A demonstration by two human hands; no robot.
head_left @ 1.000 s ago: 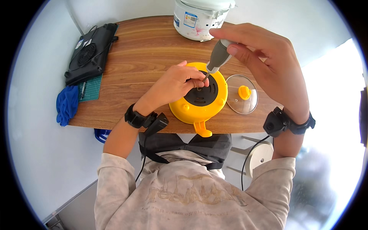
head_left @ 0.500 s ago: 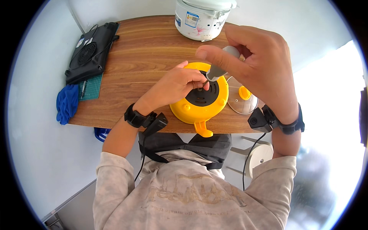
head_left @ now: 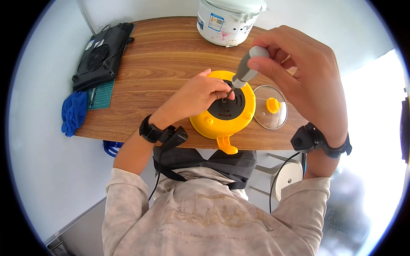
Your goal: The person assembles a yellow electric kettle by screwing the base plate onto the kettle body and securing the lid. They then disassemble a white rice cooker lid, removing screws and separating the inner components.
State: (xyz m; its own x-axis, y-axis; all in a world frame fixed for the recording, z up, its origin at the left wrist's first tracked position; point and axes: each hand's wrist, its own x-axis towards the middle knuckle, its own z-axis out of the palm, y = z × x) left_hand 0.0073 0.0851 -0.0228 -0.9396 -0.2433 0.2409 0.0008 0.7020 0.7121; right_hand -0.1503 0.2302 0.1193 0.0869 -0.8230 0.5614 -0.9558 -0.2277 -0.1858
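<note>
Round, glossy yellow appliance body (head_left: 222, 130) sits bottom-up at the near edge of the brown wood-grain table (head_left: 166, 55), its curved yellow handle (head_left: 227, 147) poking past the edge. Base: black disc (head_left: 229, 112) with slots cut in it, small round recess near the middle, short yellow bumps on the surrounding ring. Right hand (head_left: 309, 74) pinches the butt of the grey-handled screwdriver (head_left: 245, 69), tool tilted, tip down at the disc. Left hand (head_left: 194, 94): thumb and fingertips closed on the shaft low down. Clear glass lid, yellow knob (head_left: 273, 105), lies just right.
</note>
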